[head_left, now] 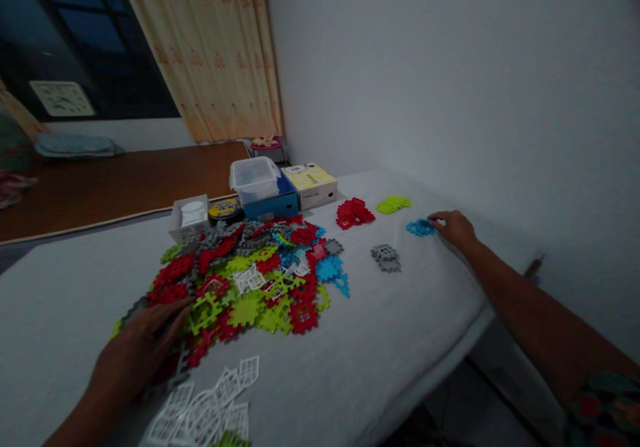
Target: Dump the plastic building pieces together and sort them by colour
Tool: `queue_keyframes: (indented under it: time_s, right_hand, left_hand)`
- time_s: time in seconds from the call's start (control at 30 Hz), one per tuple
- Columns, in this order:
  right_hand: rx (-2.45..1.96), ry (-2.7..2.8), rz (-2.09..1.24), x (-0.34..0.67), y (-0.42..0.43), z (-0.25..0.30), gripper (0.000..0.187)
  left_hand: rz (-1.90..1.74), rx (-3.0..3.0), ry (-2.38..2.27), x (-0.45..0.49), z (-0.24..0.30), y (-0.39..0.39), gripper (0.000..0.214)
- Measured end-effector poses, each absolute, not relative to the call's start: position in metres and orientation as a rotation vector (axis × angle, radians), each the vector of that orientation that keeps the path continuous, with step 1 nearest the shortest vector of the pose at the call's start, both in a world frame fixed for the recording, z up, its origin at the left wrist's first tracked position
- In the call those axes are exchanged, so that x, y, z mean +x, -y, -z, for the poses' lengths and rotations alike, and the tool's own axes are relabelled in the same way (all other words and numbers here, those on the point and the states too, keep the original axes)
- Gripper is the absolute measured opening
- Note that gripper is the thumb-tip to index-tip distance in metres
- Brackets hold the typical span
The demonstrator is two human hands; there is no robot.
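My right hand [454,228] is at the right side of the table, its fingertips closed on a blue interlocking plastic piece [420,227] that lies on the cloth with other blue ones. My left hand [143,340] rests at the left edge of a big mixed heap of interlocking plastic pieces [245,310], fingers stretched out. Its fingertips touch or nearly touch a lime-green frame piece [205,314]. Small separate groups lie nearer the wall: red pieces [355,213], lime-green pieces [394,204] and grey pieces [386,258]. White lattice pieces [200,413] are spread at the front.
Behind the heap stand a white box [190,217], a round black-and-yellow tin [225,209], a clear plastic tub [255,177] on a blue box [273,205], and a yellow-and-white box [313,185]. A wall [450,87] runs along the right.
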State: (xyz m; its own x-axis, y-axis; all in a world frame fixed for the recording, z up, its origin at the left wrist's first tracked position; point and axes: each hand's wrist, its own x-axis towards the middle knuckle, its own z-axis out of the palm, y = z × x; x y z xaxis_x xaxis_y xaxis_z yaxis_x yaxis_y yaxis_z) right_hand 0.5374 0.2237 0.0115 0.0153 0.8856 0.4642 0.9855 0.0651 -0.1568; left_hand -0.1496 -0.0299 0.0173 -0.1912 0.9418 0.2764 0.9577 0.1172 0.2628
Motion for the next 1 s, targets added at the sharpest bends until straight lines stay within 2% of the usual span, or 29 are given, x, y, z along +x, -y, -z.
queue_keyframes:
  time_s: [0.23, 0.4, 0.5, 0.57, 0.77, 0.87, 1.0]
  right_hand:
    - [-1.809, 2.144, 0.208, 0.510, -0.230, 0.003, 0.047]
    - [-1.878, 2.250, 0.150, 0.518, -0.245, 0.024, 0.048]
    - [-1.888, 2.131, 0.267, 0.499, -0.248, 0.012, 0.049]
    - [-1.723, 2.124, 0.270, 0.464, -0.243, -0.003, 0.048]
    - [-1.032, 2.579, -0.319, 0.312, -0.206, -0.025, 0.033]
    - [-0.988, 2.673, -0.345, 0.266, -0.193, -0.021, 0.036]
    - [-1.070, 2.652, -0.399, 0.252, -0.189, -0.017, 0.041]
  left_hand:
    - [0.609, -1.997, 2.236, -0.148, -0.018, 0.030, 0.046]
    - [0.585, -2.045, 2.213, -0.140, -0.023, 0.033, 0.050]
    - [0.584, -2.051, 2.206, -0.138, -0.023, 0.033, 0.052]
    - [0.582, -2.067, 2.194, -0.139, -0.022, 0.034, 0.051]
    - [0.538, -2.077, 2.186, -0.140, -0.018, 0.034, 0.049]
    - [0.536, -2.088, 2.166, -0.138, -0.017, 0.034, 0.047]
    - [0.539, -2.077, 2.159, -0.135, -0.019, 0.036, 0.046]
